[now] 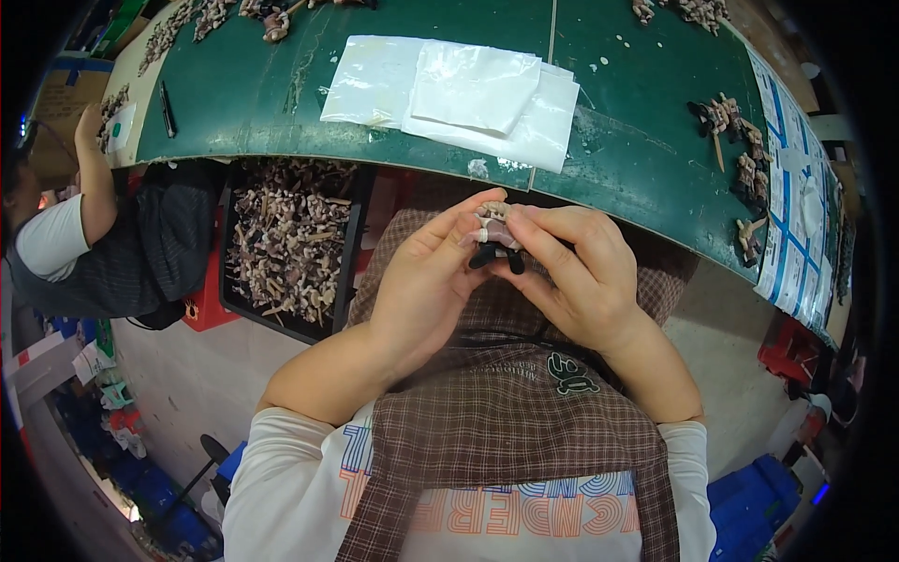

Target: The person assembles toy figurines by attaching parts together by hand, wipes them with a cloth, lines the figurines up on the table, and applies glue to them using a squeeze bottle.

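Note:
Between both hands, just off the near edge of the green table, is a small figurine (498,234) with a pale top, a mauve-brown middle and black feet. My left hand (427,272) pinches it from the left with thumb and fingers. From the right, my right hand (582,267) grips the same figurine, its thumb and forefinger on the upper part. Fingers cover part of the figurine, so its details are hard to make out.
White sheets (478,89) lie on the green table (253,103). A black tray (342,272) heaped with similar figurines stands to my left. More figurines (744,155) line the table's right side. A black pen (168,110) lies at left, near another person (70,234).

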Available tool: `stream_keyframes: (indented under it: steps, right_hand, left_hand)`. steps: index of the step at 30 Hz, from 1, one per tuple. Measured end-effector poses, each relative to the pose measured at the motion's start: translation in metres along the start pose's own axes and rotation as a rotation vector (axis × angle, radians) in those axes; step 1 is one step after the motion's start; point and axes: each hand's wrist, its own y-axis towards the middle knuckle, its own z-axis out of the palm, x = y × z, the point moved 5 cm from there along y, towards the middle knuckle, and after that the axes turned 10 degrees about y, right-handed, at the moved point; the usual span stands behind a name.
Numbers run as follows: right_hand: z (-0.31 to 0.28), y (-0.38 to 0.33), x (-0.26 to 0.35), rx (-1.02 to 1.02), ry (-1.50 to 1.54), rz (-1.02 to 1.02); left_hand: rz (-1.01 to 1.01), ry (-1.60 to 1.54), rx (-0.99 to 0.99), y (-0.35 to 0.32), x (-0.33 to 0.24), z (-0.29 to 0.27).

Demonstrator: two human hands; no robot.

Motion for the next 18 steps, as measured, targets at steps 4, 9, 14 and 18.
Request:
stream_keyframes:
  steps: [4,9,14,18]
  right_hand:
    - [0.005,-0.007,0.000,-0.037,-0.060,-0.049]
    - [0.011,-0.009,0.000,-0.047,-0.066,-0.065]
    - [0.018,-0.010,0.001,-0.017,-0.032,-0.090]
    - [0.021,-0.017,0.001,-0.002,-0.068,-0.039]
  left_hand:
    - [-0.026,0.069,-0.089,-0.002,0.007,-0.004]
    - [-0.011,0.065,-0.071,-0.001,0.013,-0.011]
    - [0.004,0.037,-0.135,-0.006,0.020,-0.017]
    - [-0.068,-0.048,-0.080,-0.002,0.035,-0.024]
